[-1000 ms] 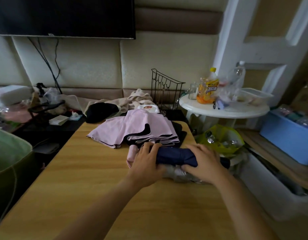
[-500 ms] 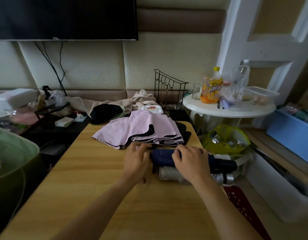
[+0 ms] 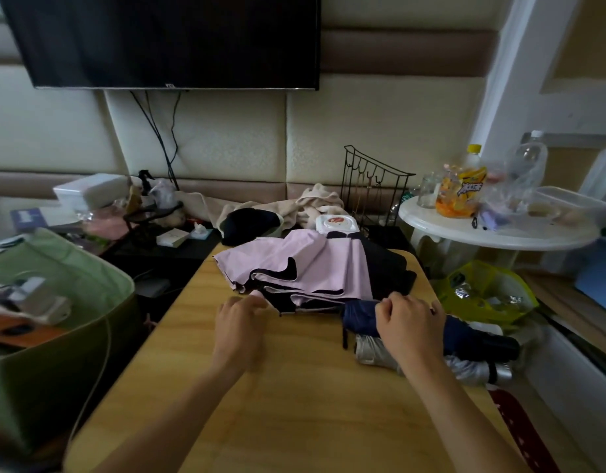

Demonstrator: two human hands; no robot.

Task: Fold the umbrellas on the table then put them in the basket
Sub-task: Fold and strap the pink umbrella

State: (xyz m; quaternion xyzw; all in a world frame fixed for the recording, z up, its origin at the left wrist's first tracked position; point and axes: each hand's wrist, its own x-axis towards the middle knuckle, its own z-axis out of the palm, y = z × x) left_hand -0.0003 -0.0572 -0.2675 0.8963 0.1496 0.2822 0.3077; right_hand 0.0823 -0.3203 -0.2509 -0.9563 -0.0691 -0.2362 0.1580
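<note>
Both hands have split apart since a moment ago: left hand (image 3: 240, 331) slid off the navy umbrella (image 3: 465, 331) toward the pink one's handle end, right hand (image 3: 410, 327) stayed on navy. On the wooden table (image 3: 294, 404), pink umbrella (image 3: 294, 264) lies unfolded at the far end, navy rolled by the right edge, touching the silver umbrella (image 3: 465, 368) just nearer; green basket (image 3: 73, 295) off to the left. Right fingers curl over navy's canopy; left looks loosely curled at pink's near edge, grip blurred, cannot tell.

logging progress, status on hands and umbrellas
Left hand at pink umbrella, grip unclear. Right hand grips navy umbrella atop silver umbrella. Pink one unfolded.
</note>
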